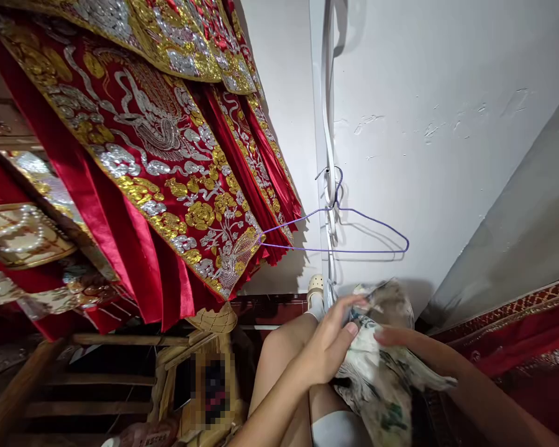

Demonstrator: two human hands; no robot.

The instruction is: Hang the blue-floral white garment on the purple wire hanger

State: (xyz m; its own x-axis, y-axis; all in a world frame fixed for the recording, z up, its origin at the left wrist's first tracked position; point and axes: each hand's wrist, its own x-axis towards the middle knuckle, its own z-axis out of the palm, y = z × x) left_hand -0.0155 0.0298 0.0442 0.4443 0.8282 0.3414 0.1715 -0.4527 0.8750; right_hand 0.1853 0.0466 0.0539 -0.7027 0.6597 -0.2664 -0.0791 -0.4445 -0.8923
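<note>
My left hand (328,344) is closed on the upper edge of a pale, green-and-grey patterned cloth (382,385) that lies over my lap. My right hand (395,338) rests along the same cloth from the right, its fingers pressed against the fabric and pointing left, touching the left hand's fingertips. The cloth's top end (386,295) sticks up toward the white wall. My bare knee (284,347) shows just left of the hands.
A purple wire hanger (340,239) hangs from a white cable on the wall above the hands. Red garments with gold and silver embroidery (158,167) hang at the left. Wooden furniture (112,372) stands lower left. More red embroidered fabric (526,335) lies at the right.
</note>
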